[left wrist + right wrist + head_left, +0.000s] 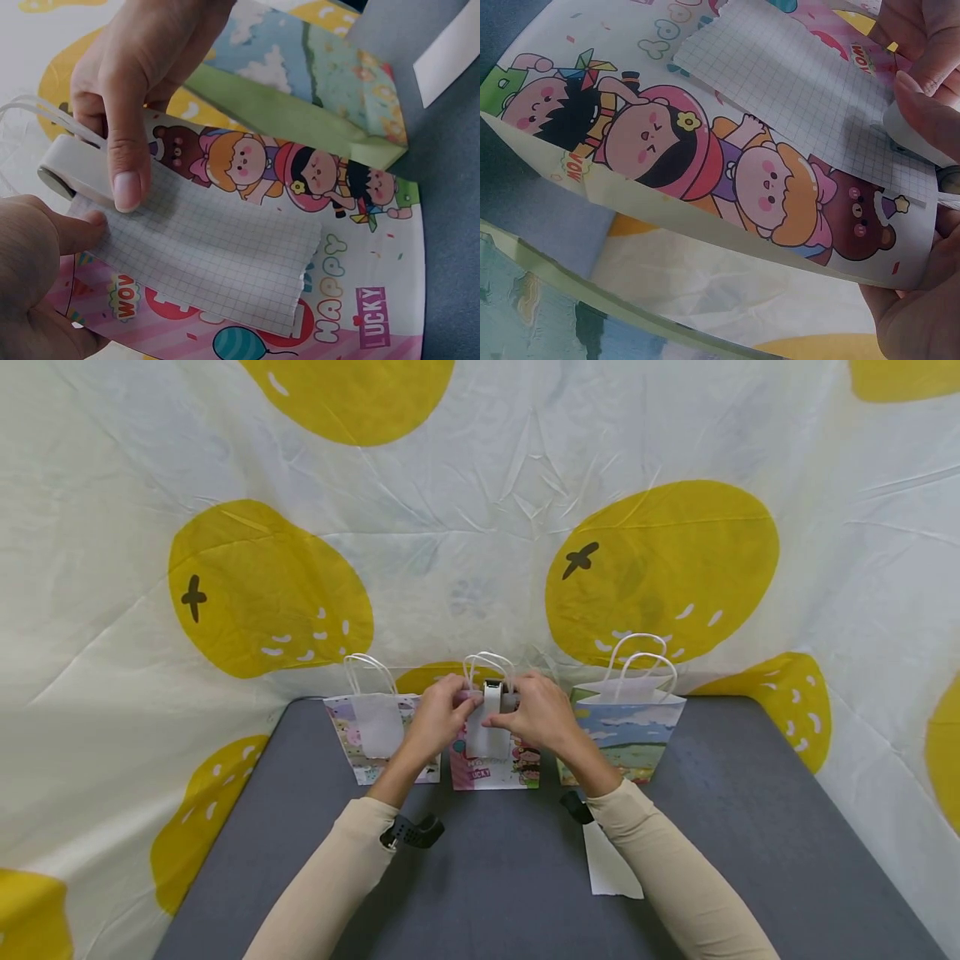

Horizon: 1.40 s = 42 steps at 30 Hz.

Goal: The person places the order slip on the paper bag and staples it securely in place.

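A pink and white gift bag [495,777] with cartoon figures stands in the middle, its white handles up. A torn piece of grid paper [202,247] lies flat against its front at the top edge. Over that edge sits a small white stapler [492,695], across both paper and bag. My right hand [543,714] grips the stapler, thumb in front and the other fingers behind the bag. My left hand [438,718] pinches the paper and the bag's rim beside the stapler, its thumb on the paper [795,90]. Some fingers are hidden behind the bag.
To the left stands another gift bag [345,727] with white paper on its front. A landscape-print gift bag [626,735] stands on the right. Another white paper piece [611,868] lies on the grey table [487,877] near the right forearm. A lemon-print cloth [465,568] hangs behind.
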{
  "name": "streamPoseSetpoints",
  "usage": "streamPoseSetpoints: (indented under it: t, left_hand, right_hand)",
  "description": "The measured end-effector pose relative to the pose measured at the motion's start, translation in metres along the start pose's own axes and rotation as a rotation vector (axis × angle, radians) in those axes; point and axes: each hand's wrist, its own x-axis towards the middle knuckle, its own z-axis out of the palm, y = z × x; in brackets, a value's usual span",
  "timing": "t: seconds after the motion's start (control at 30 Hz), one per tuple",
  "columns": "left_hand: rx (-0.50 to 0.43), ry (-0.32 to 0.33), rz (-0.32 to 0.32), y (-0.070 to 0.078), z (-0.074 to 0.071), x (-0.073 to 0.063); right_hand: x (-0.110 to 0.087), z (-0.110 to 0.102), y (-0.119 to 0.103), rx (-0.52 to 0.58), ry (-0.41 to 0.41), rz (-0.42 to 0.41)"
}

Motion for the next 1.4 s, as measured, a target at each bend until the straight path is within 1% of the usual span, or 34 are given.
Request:
streamPoseSetpoints:
  t: [0.33, 0.63, 0.87, 0.93, 1.03, 1.1, 1.17, 1.27, 1.4]
  left_hand:
    - [0.015, 0.002, -0.01, 0.0, 0.002, -0.001]
    - [0.01, 0.005, -0.029, -0.001, 0.002, 0.0]
    - [0.026, 0.001, -0.009, -0.001, 0.002, 0.0]
    - [0.022, -0.001, -0.012, -0.002, 0.002, 0.0]
    - [0.015, -0.004, -0.017, -0.002, 0.001, 0.0]
    - [0.016, -0.003, -0.014, -0.002, 0.001, 0.0]
    - [0.016, 0.0, -0.01, -0.003, 0.001, 0.0]
    - [0.02, 0.001, -0.007, -0.003, 0.001, 0.001]
    - [0.019, -0.006, -0.013, -0.003, 0.001, 0.001]
  right_hand:
    - [0.001, 0.003, 0.003, -0.009, 0.003, -0.002]
    - [0.002, 0.004, 0.002, -0.011, 0.034, -0.023]
    - [0.002, 0.005, 0.002, -0.045, 0.047, -0.021]
    - [0.002, 0.004, 0.002, -0.054, 0.036, -0.017]
    - [0.003, 0.001, 0.001, -0.051, -0.01, -0.015]
    - [0.005, -0.003, 0.0, -0.019, -0.052, -0.012]
    - [0.006, -0.008, -0.001, 0.041, -0.085, -0.012]
    - [0.008, -0.012, 0.0, 0.105, -0.107, -0.026]
    - [0.01, -0.014, 0.003, 0.114, -0.119, -0.067]
